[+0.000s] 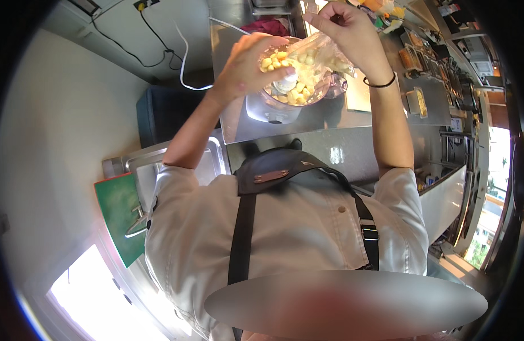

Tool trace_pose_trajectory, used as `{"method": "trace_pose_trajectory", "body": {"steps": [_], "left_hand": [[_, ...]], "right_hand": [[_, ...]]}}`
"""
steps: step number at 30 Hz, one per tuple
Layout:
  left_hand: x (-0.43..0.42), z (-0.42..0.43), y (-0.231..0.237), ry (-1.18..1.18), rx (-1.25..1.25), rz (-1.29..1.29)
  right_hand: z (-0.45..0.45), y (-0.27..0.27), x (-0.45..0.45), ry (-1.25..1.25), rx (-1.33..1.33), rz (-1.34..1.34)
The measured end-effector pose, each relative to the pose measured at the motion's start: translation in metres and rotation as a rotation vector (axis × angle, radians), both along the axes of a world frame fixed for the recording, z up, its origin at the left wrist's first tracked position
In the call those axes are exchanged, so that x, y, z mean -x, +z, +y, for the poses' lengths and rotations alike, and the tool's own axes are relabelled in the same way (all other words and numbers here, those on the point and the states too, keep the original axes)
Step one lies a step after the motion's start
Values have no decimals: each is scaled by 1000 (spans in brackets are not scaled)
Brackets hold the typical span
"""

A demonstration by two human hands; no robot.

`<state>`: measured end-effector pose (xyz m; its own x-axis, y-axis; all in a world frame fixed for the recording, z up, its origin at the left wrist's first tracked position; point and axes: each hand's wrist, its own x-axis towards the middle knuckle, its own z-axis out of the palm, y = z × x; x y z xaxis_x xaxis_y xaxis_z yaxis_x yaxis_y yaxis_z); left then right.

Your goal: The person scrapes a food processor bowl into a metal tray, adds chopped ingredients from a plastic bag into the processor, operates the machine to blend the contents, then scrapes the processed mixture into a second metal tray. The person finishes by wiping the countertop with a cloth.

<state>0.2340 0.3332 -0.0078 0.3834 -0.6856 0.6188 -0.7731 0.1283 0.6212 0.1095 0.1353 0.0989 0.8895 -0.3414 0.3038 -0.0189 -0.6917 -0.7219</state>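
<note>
A food processor (274, 111) with a white base and a clear bowl stands on a stainless steel counter. Pale yellow peeled cloves, apparently garlic (300, 93), lie in the bowl around its white central hub. My left hand (255, 64) reaches over the bowl's left side, its thumb by the hub. Above the right side of the bowl, my right hand (345, 32) pinches the upper part of a clear plastic bag (324, 51). More cloves show inside the bag, which hangs over the bowl. The bag's mouth cannot be made out clearly.
A pale board (359, 96) lies right of the processor. Further right are a small container of chopped food (419, 102) and several food containers. A steel sink (206, 155) and a green board (121, 217) are at the left. A white cable (183, 64) runs behind my left arm.
</note>
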Motion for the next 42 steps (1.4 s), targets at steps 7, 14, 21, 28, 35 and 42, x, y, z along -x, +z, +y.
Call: {"method": "trace_pose_trajectory", "body": {"steps": [7, 14, 21, 28, 35, 42], "left_hand": [[11, -12, 19, -3, -59, 300], [-12, -9, 39, -76, 68, 34], [-22, -6, 63, 44, -56, 162], [-34, -13, 66, -65, -164, 222], [-30, -10, 72, -140, -121, 408], [-33, -6, 85, -196, 88, 184]], "right_hand": [[1, -8, 9, 132, 60, 168], [-5, -8, 49, 194, 462, 482], [-45, -9, 64, 126, 263, 419], [-29, 22, 64, 66, 306, 267], [-33, 26, 62, 82, 211, 7], [-34, 36, 54, 111, 317, -242]]}}
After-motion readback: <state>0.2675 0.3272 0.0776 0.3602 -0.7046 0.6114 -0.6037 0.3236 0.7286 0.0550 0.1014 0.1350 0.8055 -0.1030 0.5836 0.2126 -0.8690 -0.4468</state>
